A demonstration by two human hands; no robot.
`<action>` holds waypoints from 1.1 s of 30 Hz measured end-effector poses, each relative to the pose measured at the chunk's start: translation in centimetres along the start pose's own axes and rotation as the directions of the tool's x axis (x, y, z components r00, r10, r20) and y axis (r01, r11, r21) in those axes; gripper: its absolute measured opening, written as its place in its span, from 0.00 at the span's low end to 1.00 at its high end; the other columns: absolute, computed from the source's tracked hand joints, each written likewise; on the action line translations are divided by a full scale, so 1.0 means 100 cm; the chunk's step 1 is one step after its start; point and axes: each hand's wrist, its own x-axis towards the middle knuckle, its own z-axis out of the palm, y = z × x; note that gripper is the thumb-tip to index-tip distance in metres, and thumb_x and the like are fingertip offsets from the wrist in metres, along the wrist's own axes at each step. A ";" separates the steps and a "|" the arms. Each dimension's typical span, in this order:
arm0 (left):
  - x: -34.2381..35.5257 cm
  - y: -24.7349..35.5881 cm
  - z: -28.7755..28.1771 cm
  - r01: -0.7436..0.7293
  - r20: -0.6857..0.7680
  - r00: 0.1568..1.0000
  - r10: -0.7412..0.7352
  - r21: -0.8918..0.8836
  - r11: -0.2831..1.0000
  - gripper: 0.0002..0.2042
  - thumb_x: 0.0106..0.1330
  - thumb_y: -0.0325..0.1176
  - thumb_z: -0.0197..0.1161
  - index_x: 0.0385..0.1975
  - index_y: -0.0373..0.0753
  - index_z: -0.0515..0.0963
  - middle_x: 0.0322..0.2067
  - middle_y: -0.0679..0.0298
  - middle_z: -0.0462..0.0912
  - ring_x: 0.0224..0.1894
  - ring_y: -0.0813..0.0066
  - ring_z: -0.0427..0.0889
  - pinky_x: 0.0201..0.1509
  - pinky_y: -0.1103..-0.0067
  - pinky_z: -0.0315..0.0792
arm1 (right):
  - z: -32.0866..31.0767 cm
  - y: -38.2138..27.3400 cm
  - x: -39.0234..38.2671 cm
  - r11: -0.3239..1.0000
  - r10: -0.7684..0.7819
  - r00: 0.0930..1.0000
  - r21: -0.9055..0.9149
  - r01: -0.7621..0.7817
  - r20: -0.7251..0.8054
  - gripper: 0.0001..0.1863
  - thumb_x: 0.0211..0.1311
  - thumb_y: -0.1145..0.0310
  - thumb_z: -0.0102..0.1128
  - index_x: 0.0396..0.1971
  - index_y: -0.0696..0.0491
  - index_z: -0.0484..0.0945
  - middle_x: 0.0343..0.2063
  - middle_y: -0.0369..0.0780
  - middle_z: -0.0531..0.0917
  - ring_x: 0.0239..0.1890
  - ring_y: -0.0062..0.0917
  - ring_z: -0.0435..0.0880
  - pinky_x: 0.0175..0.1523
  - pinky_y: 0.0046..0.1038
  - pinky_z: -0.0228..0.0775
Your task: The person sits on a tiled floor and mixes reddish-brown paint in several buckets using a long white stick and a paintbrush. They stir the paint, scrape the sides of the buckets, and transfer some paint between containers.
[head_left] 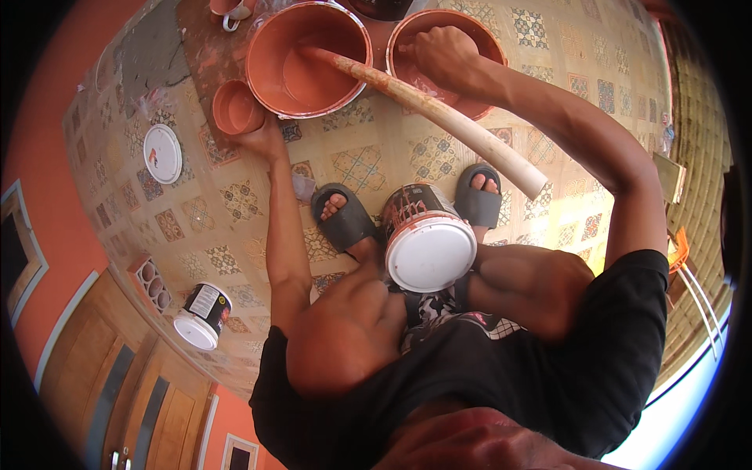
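Orange paint (309,84) already coats the left bucket (268,45), upper centre, where a pipe (446,113) leans, some apparently left inside. My left hand (260,139) clasps a small tub (233,108), upper left; my right hand (445,56) curls inside the right bucket (486,33), its grip impossible to tell.

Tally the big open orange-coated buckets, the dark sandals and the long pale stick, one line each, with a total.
Open buckets: 2
Dark sandals: 2
Pale stick: 1
Total: 5
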 end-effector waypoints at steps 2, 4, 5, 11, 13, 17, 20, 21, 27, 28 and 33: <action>0.001 -0.015 0.008 0.002 0.000 1.000 -0.002 -0.025 1.000 0.50 0.49 0.31 0.85 0.70 0.31 0.55 0.66 0.45 0.70 0.65 0.54 0.75 0.69 0.62 0.70 | 0.011 -0.006 -0.005 0.997 0.079 0.997 -0.022 -0.079 0.018 0.07 0.60 0.71 0.62 0.33 0.49 0.88 0.30 0.39 0.90 0.36 0.31 0.92 0.36 0.33 0.84; 0.006 -0.033 0.016 0.045 0.038 0.998 -0.042 -0.076 0.996 0.51 0.49 0.31 0.85 0.70 0.31 0.55 0.65 0.45 0.70 0.65 0.54 0.75 0.69 0.61 0.70 | 0.023 -0.013 -0.015 0.991 0.009 1.000 -0.132 -0.010 -0.010 0.07 0.57 0.72 0.64 0.34 0.50 0.88 0.30 0.38 0.90 0.36 0.31 0.91 0.37 0.31 0.83; 0.010 -0.041 0.022 -0.019 0.031 0.999 0.022 -0.102 0.995 0.51 0.50 0.31 0.85 0.70 0.31 0.55 0.66 0.45 0.70 0.65 0.54 0.75 0.69 0.61 0.70 | 0.027 -0.012 -0.018 0.990 -0.046 0.999 -0.136 0.044 -0.016 0.08 0.58 0.71 0.63 0.36 0.50 0.88 0.30 0.38 0.90 0.36 0.31 0.91 0.37 0.31 0.83; 0.004 -0.027 0.018 0.044 0.057 0.998 -0.041 -0.060 0.997 0.45 0.54 0.32 0.82 0.68 0.28 0.58 0.65 0.45 0.70 0.65 0.53 0.74 0.69 0.62 0.70 | 0.008 0.027 -0.027 0.996 -0.042 0.999 0.080 0.041 0.005 0.10 0.64 0.68 0.59 0.34 0.54 0.87 0.30 0.46 0.87 0.36 0.35 0.90 0.40 0.36 0.83; -0.002 -0.009 0.007 -0.067 0.049 0.996 0.071 -0.089 0.994 0.36 0.58 0.35 0.79 0.63 0.24 0.69 0.62 0.45 0.76 0.64 0.54 0.76 0.70 0.62 0.68 | 0.000 0.046 -0.026 0.984 0.075 0.995 0.164 -0.063 -0.069 0.11 0.65 0.67 0.58 0.32 0.57 0.87 0.29 0.49 0.88 0.36 0.42 0.90 0.42 0.40 0.83; 0.001 0.006 -0.011 0.060 0.143 0.988 -0.064 0.030 0.998 0.50 0.54 0.36 0.83 0.71 0.29 0.53 0.69 0.43 0.64 0.70 0.50 0.69 0.72 0.60 0.64 | 0.014 0.046 -0.024 0.944 0.117 0.990 0.300 -0.136 0.082 0.13 0.61 0.65 0.65 0.36 0.60 0.85 0.32 0.53 0.88 0.40 0.45 0.90 0.46 0.42 0.83; 0.004 -0.002 -0.017 -0.084 0.137 0.988 0.065 0.134 0.988 0.54 0.52 0.38 0.85 0.72 0.29 0.51 0.70 0.41 0.62 0.71 0.50 0.67 0.73 0.60 0.62 | 0.028 0.037 -0.020 0.959 0.116 0.976 0.233 -0.158 0.185 0.15 0.63 0.66 0.63 0.45 0.58 0.84 0.38 0.52 0.88 0.43 0.45 0.90 0.48 0.41 0.83; 0.005 -0.006 -0.018 -0.036 0.170 0.985 0.020 0.092 0.995 0.55 0.51 0.39 0.85 0.72 0.29 0.50 0.70 0.41 0.62 0.71 0.50 0.66 0.74 0.60 0.62 | 0.030 0.035 -0.020 0.959 0.124 0.981 0.237 -0.157 0.148 0.15 0.64 0.66 0.61 0.46 0.58 0.83 0.39 0.52 0.88 0.45 0.46 0.89 0.49 0.41 0.83; -0.015 -0.017 -0.026 0.136 0.130 0.983 -0.128 -0.050 0.989 0.49 0.56 0.32 0.81 0.72 0.32 0.51 0.65 0.43 0.65 0.68 0.52 0.68 0.69 0.63 0.67 | 0.013 0.019 -0.028 0.943 0.147 0.988 0.296 -0.154 0.047 0.15 0.68 0.63 0.54 0.44 0.54 0.87 0.39 0.48 0.89 0.43 0.42 0.91 0.46 0.41 0.85; -0.024 -0.015 -0.030 0.207 0.110 0.974 -0.197 -0.090 0.974 0.46 0.58 0.30 0.79 0.71 0.33 0.52 0.63 0.44 0.66 0.66 0.54 0.70 0.67 0.65 0.69 | 0.010 0.012 -0.027 0.974 0.114 0.994 0.199 -0.111 0.001 0.14 0.67 0.64 0.55 0.41 0.53 0.88 0.37 0.45 0.90 0.40 0.38 0.92 0.42 0.39 0.86; -0.079 0.018 -0.055 0.390 0.307 0.885 -0.351 -0.074 0.918 0.25 0.68 0.25 0.68 0.61 0.34 0.66 0.49 0.54 0.75 0.50 0.69 0.78 0.56 0.75 0.74 | 0.022 -0.004 -0.019 0.985 0.165 0.969 -0.012 -0.170 -0.183 0.08 0.68 0.67 0.60 0.35 0.48 0.88 0.27 0.37 0.89 0.30 0.28 0.90 0.30 0.30 0.80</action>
